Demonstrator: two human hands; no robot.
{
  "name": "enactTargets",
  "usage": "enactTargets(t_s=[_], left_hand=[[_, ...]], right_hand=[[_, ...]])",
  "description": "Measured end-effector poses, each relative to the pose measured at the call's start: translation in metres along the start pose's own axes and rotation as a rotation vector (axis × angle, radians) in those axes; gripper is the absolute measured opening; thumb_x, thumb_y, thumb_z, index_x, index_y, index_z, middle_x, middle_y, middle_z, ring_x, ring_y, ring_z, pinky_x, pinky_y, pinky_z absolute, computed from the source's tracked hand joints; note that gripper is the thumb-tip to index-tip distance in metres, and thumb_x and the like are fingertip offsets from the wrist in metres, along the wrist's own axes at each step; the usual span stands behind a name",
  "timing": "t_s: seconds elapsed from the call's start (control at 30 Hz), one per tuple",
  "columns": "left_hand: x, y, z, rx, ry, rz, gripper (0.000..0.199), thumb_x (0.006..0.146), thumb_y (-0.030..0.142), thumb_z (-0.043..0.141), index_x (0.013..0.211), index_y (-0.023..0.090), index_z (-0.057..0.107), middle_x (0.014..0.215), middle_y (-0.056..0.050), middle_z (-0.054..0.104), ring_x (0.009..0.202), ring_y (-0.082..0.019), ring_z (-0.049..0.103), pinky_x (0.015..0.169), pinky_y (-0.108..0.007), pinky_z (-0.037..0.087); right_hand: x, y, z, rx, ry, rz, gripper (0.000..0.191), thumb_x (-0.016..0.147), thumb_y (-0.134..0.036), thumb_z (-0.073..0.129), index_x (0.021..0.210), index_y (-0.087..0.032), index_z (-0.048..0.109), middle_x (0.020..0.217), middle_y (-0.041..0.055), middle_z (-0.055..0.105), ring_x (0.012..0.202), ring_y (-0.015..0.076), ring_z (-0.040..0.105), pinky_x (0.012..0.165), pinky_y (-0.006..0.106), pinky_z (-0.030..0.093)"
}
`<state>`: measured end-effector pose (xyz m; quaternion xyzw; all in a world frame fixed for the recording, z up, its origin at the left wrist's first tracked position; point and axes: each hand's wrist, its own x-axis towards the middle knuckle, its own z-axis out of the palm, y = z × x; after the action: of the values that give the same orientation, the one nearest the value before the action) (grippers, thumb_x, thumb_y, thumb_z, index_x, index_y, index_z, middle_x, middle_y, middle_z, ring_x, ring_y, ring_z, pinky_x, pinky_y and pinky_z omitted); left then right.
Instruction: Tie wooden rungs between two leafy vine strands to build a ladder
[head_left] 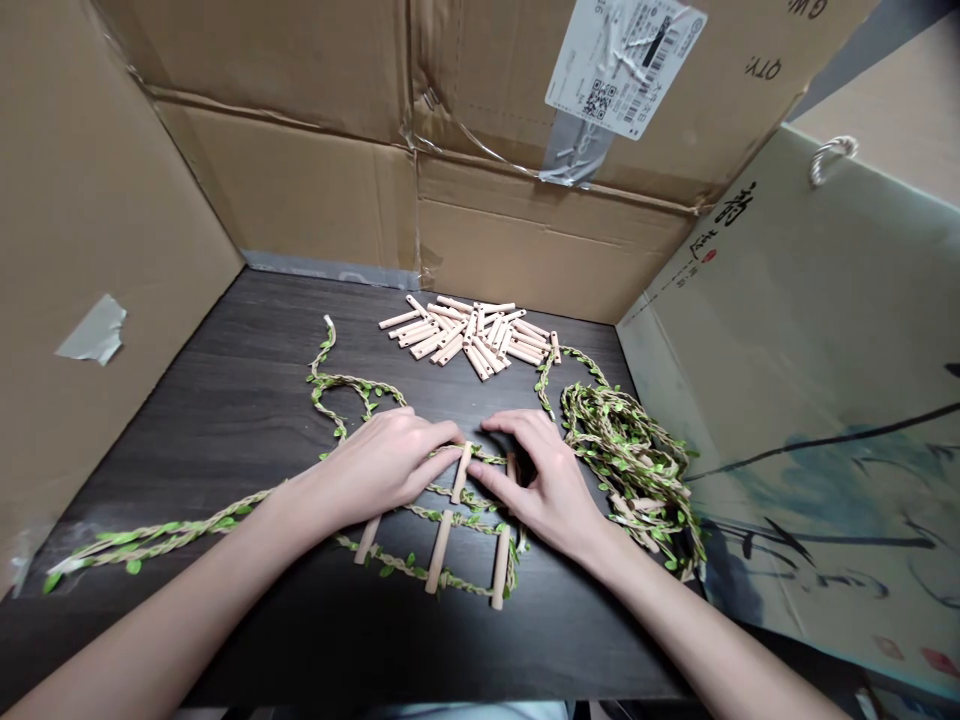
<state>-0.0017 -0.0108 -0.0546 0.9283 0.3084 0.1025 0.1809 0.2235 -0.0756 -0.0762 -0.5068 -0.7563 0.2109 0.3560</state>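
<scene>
Our left hand [382,470] and right hand [544,490] curve around a pale round wooden peg [461,472] in green-leaf twine [397,565] on the dark wood counter [225,470]; we cannot tell if they grip, and loose twine could let it slip.

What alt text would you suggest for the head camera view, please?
The left hand and right hand touch wooden pegs tied along leafy green cord on a dark table, with loose pegs heaped beyond and cardboard walls around.
</scene>
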Motion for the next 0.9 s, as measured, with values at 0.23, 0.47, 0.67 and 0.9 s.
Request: enactTargets(t_s=[0.23, 0.47, 0.67, 0.9], left_hand=[[-0.0006, -0.0003, 0.0005, 0.003, 0.000, -0.026, 0.030, 0.107, 0.035, 0.043, 0.103, 0.021, 0.069, 0.079, -0.003, 0.073, 0.071, -0.022, 0.064, 0.070, -0.031, 0.040], [-0.0007, -0.0003, -0.0005, -0.037, -0.033, -0.079, 0.031, 0.108, 0.038, 0.042, 0.102, 0.022, 0.068, 0.080, -0.003, 0.072, 0.073, -0.021, 0.066, 0.071, -0.031, 0.041], [-0.0003, -0.0035, -0.0032, -0.091, -0.025, -0.075, 0.030, 0.108, 0.038, 0.045, 0.102, 0.023, 0.070, 0.081, -0.002, 0.074, 0.074, -0.020, 0.069, 0.071, -0.029, 0.042], [-0.0025, -0.0082, -0.0053, -0.094, -0.003, -0.070, 0.025, 0.107, 0.038, 0.047, 0.109, 0.023, 0.067, 0.100, -0.003, 0.072, 0.088, -0.020, 0.067, 0.080, -0.029, 0.044]], right_hand=[[-0.0010, -0.0047, 0.0040, -0.086, -0.075, -0.133, 0.081, 0.083, -0.054, 0.082, 0.148, -0.024, 0.045, 0.134, 0.0119, 0.065, 0.127, 0.0304, 0.055, 0.113, 0.053, 0.037], [-0.0004, -0.0044, 0.0028, -0.124, -0.103, -0.171, 0.065, 0.089, -0.053, 0.077, 0.142, -0.025, 0.052, 0.128, 0.0088, 0.071, 0.122, 0.0295, 0.058, 0.110, 0.052, 0.036], [-0.0025, -0.0024, 0.0030, -0.149, -0.088, -0.168, 0.063, 0.087, -0.055, 0.077, 0.137, -0.024, 0.055, 0.120, 0.0101, 0.072, 0.113, 0.0292, 0.060, 0.102, 0.049, 0.043], [-0.0037, -0.0031, 0.0023, -0.108, -0.085, -0.131, 0.069, 0.084, -0.053, 0.081, 0.139, -0.022, 0.052, 0.126, 0.0116, 0.068, 0.118, 0.0295, 0.059, 0.103, 0.048, 0.044]])
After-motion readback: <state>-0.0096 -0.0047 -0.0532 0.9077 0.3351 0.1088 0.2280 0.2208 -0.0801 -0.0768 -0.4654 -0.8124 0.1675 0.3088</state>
